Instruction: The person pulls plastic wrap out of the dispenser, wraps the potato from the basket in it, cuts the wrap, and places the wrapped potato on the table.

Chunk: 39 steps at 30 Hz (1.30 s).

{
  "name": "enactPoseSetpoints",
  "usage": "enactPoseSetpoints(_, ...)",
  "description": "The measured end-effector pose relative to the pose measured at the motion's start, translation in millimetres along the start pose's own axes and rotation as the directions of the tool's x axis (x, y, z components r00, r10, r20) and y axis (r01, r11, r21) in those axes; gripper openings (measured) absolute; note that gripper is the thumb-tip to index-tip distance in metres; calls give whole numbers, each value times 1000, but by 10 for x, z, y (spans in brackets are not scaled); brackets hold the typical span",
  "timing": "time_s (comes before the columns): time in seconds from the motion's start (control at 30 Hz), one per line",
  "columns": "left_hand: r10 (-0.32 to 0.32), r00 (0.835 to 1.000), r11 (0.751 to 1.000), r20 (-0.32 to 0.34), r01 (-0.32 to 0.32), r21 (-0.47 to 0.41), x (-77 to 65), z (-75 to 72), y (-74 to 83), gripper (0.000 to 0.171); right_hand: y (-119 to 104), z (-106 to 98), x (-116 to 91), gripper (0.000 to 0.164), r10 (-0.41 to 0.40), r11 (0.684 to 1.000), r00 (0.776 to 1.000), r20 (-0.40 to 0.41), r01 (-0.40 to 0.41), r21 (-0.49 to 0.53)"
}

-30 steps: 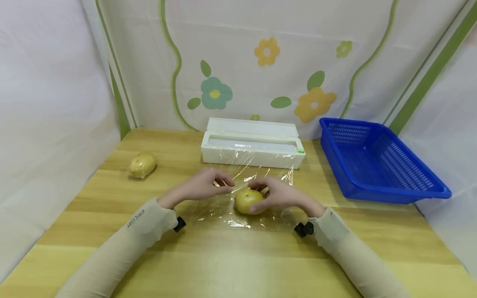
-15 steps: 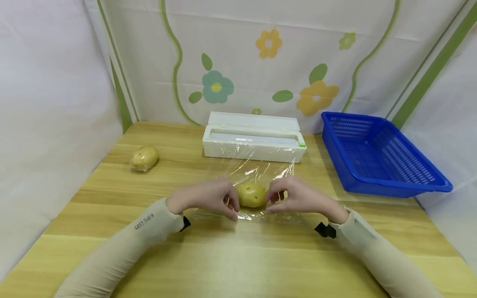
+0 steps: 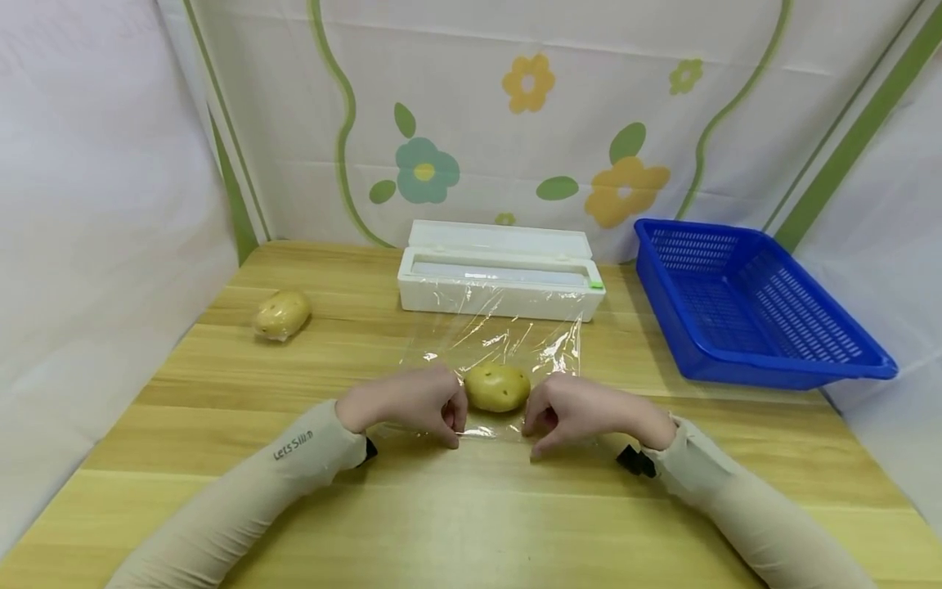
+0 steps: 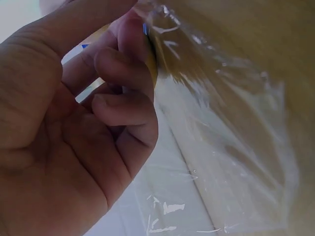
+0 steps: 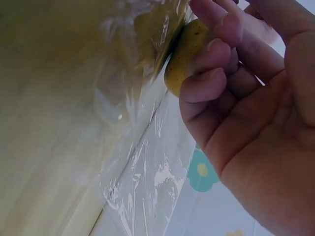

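Observation:
A bare potato (image 3: 497,388) lies on a clear sheet of plastic wrap (image 3: 508,339) drawn from the white dispenser box (image 3: 500,294). On the potato's left, my left hand (image 3: 419,399) pinches the sheet's near edge, its other fingers curled. My right hand (image 3: 577,411) does likewise at the right near corner, thumb and forefinger low at the film. In the left wrist view, the wrap (image 4: 231,132) runs up to the fingertips at the top. The right wrist view has the potato (image 5: 184,56) just behind the curled fingers, with the pinching tips partly cut off.
A film-wrapped potato (image 3: 283,315) sits at the left of the wooden table (image 3: 471,523). At the back right stands a blue plastic basket (image 3: 780,368). The dispenser's lid (image 3: 500,237) is raised at the back, before a flowered curtain (image 3: 478,98).
My right hand has let go of the potato and moved right and nearer. The left hand has come down to the sheet's near edge. The potato now lies free between both hands.

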<state>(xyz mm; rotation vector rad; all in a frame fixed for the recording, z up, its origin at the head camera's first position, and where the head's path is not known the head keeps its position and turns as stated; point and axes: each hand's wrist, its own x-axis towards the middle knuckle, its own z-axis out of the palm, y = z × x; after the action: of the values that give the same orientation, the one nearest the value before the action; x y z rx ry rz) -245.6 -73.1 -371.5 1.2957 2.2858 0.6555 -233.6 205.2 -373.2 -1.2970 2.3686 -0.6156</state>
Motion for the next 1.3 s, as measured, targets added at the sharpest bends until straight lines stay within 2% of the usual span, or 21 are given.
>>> enactPoseSetpoints(0.2,29,1000,1000,-8,-29,-7,2,15,-50,15,19,38,16,12,-41,999,999,-5,41,-9)
enactPoseSetpoints(0.4,51,998,999,-37,-51,-14,-13,-33,-100,13,32,33,3,12,-99,995,994,-35,100,31)
enactPoseSetpoints(0.6,62,996,998,-66,-63,-13,-48,-160,-93,10,13,-48,-33,14,-125,991,985,-120,130,38)
enactPoseSetpoints(0.83,77,989,997,-128,-75,15,-79,-262,-135,10,59,-96,-39,13,-144,989,955,-260,148,-4)
enactPoseSetpoints(0.97,61,988,998,-139,-59,19,-83,-275,-168,10,93,-109,-34,14,-127,992,941,-314,129,-17)
enactPoseSetpoints(1.1,44,989,999,-139,-42,13,-82,-267,-197,11,126,-106,-25,16,-74,997,929,-363,78,-5)
enactPoseSetpoints(1.3,28,988,999,-154,-25,22,-64,-250,-236,14,158,-95,-4,24,-36,998,924,-380,55,40)
